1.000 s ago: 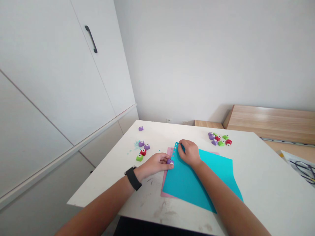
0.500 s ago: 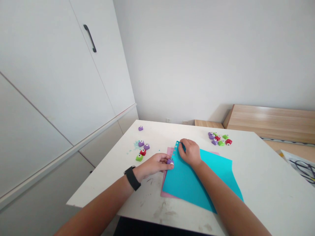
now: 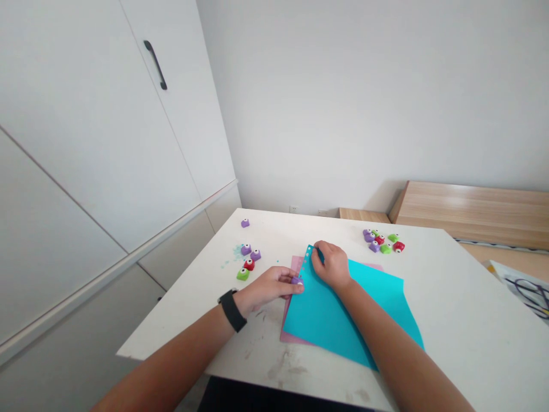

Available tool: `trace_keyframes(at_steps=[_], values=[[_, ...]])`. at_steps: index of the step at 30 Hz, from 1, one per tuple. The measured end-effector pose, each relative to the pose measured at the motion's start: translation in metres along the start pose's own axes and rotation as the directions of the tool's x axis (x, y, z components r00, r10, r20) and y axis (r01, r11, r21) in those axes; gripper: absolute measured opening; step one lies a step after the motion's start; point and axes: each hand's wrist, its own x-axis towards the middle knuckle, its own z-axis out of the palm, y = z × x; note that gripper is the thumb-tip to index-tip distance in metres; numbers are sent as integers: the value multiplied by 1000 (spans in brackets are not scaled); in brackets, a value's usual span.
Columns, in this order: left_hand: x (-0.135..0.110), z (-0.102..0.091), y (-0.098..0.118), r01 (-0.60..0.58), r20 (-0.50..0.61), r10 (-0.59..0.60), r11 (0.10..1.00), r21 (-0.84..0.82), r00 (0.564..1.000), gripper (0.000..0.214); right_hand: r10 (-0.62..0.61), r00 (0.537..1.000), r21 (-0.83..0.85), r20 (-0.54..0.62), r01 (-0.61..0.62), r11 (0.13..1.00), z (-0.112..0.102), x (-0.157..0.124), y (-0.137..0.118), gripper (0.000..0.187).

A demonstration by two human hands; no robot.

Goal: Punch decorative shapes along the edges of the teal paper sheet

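Hardly anything has moved, just a slight shift of view. Where's the teal paper sheet?

On the white counter, lying over a pink sheet, its edge seated in the purple craft punch, next to a row of punched holes.

And the grips?

Left hand clamped round the punch; right hand pinched together on the sheet near its corner.

Which step?

Punching along that edge, it seems. Next calls for a firm press, sheet held square.

purple craft punch in the left hand, on the turquoise paper's edge
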Motion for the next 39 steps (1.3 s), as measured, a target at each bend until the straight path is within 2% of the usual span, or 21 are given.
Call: trace_keyframes(at_steps=[24, 39], values=[[-1, 8, 2, 10, -44, -10, 1000, 8, 999, 40, 5, 1000, 10, 25, -6, 1000, -1, 0, 0, 16], [0, 18, 4, -86, -112, 93, 994, 69, 989, 31, 2, 1000, 16, 29, -3, 1000, 0, -1, 0, 15]])
